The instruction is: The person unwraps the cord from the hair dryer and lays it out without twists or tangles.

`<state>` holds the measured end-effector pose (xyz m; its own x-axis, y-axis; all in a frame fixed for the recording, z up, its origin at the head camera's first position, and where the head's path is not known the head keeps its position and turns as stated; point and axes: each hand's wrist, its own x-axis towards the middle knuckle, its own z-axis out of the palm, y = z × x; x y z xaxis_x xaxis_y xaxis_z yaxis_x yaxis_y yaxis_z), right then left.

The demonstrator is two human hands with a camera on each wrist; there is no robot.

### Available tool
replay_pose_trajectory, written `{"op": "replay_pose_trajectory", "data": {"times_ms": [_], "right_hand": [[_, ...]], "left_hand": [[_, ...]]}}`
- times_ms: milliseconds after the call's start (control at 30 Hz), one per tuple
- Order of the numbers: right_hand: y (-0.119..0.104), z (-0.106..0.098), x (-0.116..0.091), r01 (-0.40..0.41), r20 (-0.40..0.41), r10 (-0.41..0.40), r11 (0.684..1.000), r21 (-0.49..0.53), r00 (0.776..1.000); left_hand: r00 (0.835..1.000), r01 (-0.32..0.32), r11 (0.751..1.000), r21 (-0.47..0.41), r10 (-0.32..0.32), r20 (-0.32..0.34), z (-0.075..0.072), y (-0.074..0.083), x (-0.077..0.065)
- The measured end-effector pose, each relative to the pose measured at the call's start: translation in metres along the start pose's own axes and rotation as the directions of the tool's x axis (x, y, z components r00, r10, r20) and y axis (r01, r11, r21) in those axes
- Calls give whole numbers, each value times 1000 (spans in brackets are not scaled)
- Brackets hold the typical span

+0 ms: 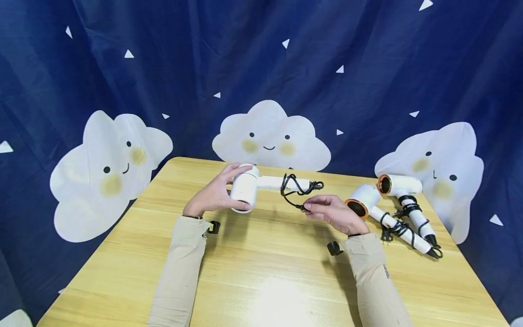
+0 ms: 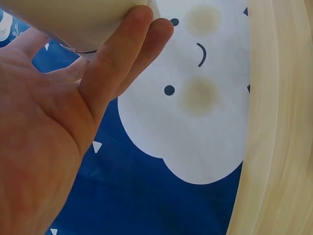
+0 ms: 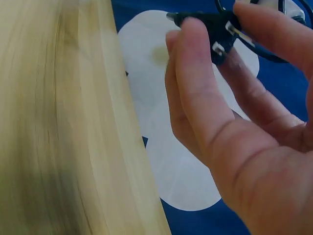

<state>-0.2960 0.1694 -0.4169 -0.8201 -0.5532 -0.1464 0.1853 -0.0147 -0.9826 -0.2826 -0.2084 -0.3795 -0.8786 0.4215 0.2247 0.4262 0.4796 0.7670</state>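
Observation:
My left hand [image 1: 218, 193] grips a white hair dryer [image 1: 244, 190] by its round head, thumb low and fingers over the top. The dryer's handle points right, and a black cord [image 1: 291, 184] loops loosely about its end. In the left wrist view the white casing [image 2: 78, 22] fills the top corner, held by my fingers. My right hand [image 1: 333, 212] pinches the black plug [image 3: 215, 32] at the end of that cord. Two metal prongs show on the plug in the right wrist view. The cord runs from the plug up to the handle.
Two more white hair dryers with copper-coloured rims lie at the right of the wooden table [image 1: 261, 254]: a nearer one [image 1: 365, 196] and a farther one [image 1: 404, 185], both with cords wound round their handles. A blue curtain [image 1: 184, 59] with clouds hangs behind the table's back edge.

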Motion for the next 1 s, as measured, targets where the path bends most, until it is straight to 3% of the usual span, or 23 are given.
{"op": "replay_pose_trajectory", "data": {"times_ms": [433,600,1000], "right_hand": [[-2,-7,-2,116,-173,-82,974,195,981],[-5,-9,-3,166,-266,-92,948,271,960],[-17,-5,-5,315,-417,-171,898,306,893]], "left_hand": [[1000,0,999,-48,1,23,4,-1,2],[1000,-2,999,-54,4,31,4,-1,2],[999,-1,999,-45,3,36,8,0,3]]}}
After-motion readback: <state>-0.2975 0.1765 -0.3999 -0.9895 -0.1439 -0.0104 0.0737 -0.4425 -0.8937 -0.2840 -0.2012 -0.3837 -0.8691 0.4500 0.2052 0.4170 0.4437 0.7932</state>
